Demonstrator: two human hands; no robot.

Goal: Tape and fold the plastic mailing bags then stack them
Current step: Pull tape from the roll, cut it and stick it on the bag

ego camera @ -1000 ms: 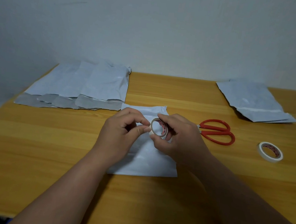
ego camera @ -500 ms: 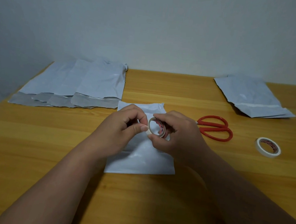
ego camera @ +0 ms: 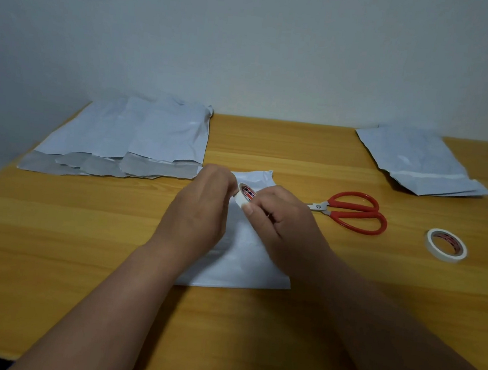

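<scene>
**Both hands on a tape roll above a mailing bag**

At the middle of the wooden bench (ego camera: pixel 51 255) a white mailing bag (ego camera: pixel 247 262) lies flat, its far edge crumpled. Above it the right hand (ego camera: pixel 281 221) grips a small roll of tape (ego camera: pixel 244 197), fingers curled round its rim with the thumb on the near side. The left hand (ego camera: pixel 202 207) is curled against the roll's left side, fingertips hidden behind the knuckles, so whether it pinches the tape end or only touches the roll cannot be told.

On the bench's far left a spread of overlapping bags (ego camera: pixel 139 142) lies flat, grey flaps facing the near side. At the far right sits a small stack of folded bags (ego camera: pixel 417 162). Red-handled scissors (ego camera: pixel 353 211) lie just right of the hands, blades pointing toward them, and a second tape roll (ego camera: pixel 446 245) lies flat farther right.
</scene>
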